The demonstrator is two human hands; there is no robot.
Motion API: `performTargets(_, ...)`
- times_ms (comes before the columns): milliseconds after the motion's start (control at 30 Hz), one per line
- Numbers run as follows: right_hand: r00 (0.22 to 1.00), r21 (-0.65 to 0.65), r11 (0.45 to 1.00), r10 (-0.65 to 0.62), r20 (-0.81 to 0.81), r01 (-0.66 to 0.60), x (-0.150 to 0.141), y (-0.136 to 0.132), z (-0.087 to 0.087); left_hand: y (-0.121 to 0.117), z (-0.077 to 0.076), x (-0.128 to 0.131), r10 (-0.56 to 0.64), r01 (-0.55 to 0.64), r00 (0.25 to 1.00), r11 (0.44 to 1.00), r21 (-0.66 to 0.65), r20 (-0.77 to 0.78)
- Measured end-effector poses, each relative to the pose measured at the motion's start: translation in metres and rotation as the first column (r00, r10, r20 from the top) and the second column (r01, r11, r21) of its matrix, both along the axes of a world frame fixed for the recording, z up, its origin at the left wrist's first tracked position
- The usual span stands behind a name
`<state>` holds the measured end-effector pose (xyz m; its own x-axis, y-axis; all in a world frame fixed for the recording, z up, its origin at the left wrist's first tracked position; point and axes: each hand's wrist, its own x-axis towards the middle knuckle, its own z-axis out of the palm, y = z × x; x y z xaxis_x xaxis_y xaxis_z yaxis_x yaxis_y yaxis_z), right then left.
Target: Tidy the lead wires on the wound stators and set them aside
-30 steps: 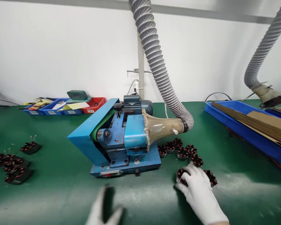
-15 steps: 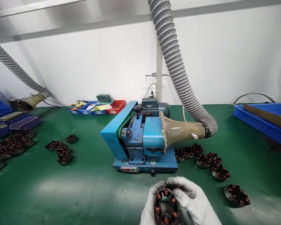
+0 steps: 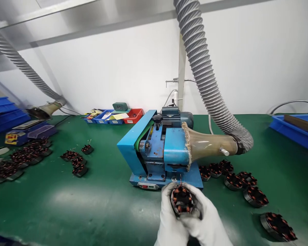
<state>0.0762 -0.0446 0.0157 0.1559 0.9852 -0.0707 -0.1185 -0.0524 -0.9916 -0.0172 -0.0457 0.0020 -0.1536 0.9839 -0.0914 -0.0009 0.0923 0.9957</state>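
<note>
Between my two white-gloved hands, low in the middle of the view, is a motor stator, a dark ring with copper windings. A thin wire sticks up from its far edge. My left hand is closed on its left side, and my right hand wraps round the right side. The far side of the stator points toward the blue belt grinding machine, whose front base edge lies just beyond my fingertips. Most of the stator's outer wall is hidden by the gloves.
Several stators stand right of the machine, and more stators lie at left on the green table. A grey extraction hose joins the machine's hood. Small bins and a blue tray stand farther back.
Both hands have lifted the stator forward, closer to the machine's base. The ring now shows smaller, with a wire standing at its far edge. The whole view has shifted slightly.
</note>
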Motion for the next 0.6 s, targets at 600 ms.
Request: performTargets(600, 0.895, 0.038, 0.987, -0.16, 0.416, 0.159, -0.014, 0.032, 0.019, 0.038, 0.002, 0.013, -0.003, 0.007, 0.992, 0.999, -0.033, 0.126)
